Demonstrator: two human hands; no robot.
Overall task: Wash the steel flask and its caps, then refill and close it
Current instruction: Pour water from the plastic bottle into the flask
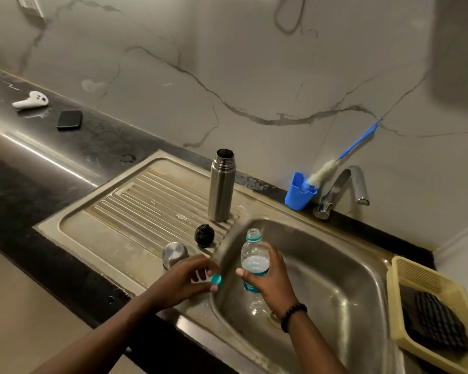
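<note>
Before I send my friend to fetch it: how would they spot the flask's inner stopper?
On the ribbed steel draining board left of the sink basin, find the tall open steel flask. In front of it sits the round black plastic stopper, unlike the shiny steel cup-cap nearby.

both forearms are bare, unsleeved; a black beaded bracelet (pixel 293 316) circles the right wrist.

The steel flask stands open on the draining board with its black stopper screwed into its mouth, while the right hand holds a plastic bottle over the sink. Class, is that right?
Not quite. The head view shows the steel flask with an empty mouth; the black stopper lies on the draining board beside it. The right hand does hold the plastic bottle over the sink.
</note>
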